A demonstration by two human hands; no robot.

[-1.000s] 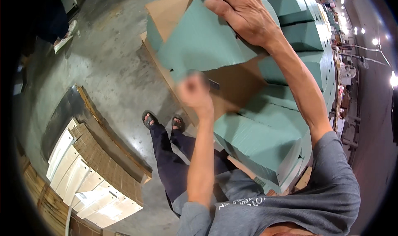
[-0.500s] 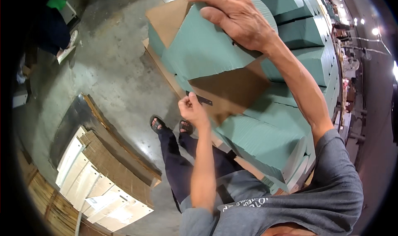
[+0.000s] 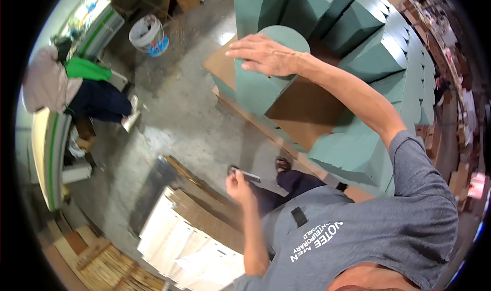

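Observation:
My right hand lies flat with fingers stretched over the top of a green block with one rounded end. That block leans or stands on a brown board, beside more green blocks. My left hand is closed in a pinch on a thin dark flat strip, held out over the floor near my feet and apart from the block. The strip's near end is hidden by the fingers. Small dark spots mark the block's face below my right hand.
A stack of white pieces stands low at the left, beside a dark board. Further off are a white bucket and a person in dark trousers. Wooden slats lie at lower left.
My left hand has drawn the strip away from the green block, back toward my body. My right hand stays on the block with its fingers straighter. The whole view has shifted.

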